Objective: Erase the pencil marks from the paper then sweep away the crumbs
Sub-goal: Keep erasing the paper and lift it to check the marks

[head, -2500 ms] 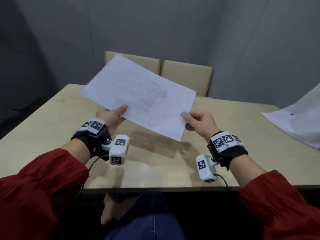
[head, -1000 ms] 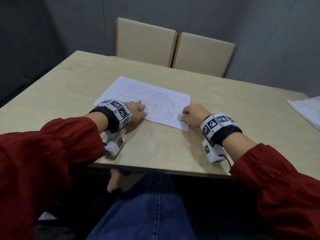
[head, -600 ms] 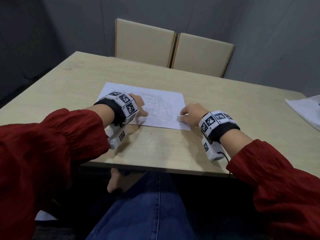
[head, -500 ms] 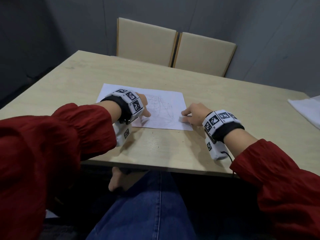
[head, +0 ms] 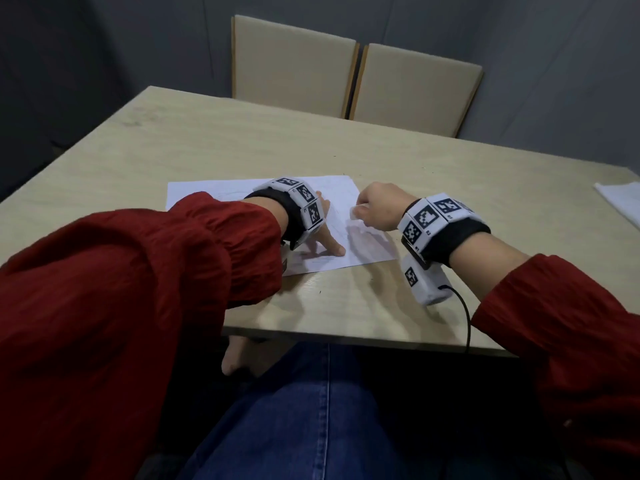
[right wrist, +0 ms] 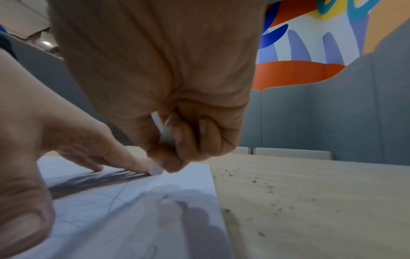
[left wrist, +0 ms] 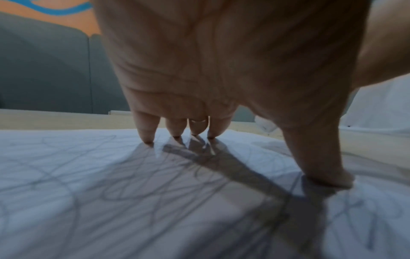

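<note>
One sheet of paper (head: 214, 192) lies flat on the desk (head: 173, 140), nearer the front edge than the back and slightly left of the middle, with its long sides running roughly along that front edge. It is white and covered with loose grey pencil marks (left wrist: 137, 189), looping and crossing lines that show most clearly in the left wrist view. The left hand (head: 323, 233) rests on the paper with its fingers spread and nearly straight: four fingertips (left wrist: 146, 138) and the thumb (left wrist: 328, 178) press down on the sheet, holding nothing. Just right of it, over the sheet's right part, the right hand (head: 377, 209) is curled into a loose fist pinching one small white eraser (right wrist: 165, 135) between thumb and fingers; the eraser's lower tip (right wrist: 155, 170) is at the paper, close to the left index finger, though I cannot tell if it quite touches. Right of the sheet, many small dark crumbs (right wrist: 255, 182) are scattered on the bare desk beside the paper's right edge. At the desk's far right edge lies one more white sheet (head: 620, 202), only partly in view. Two beige chairs (head: 356, 81) stand side by side behind the back edge.
</note>
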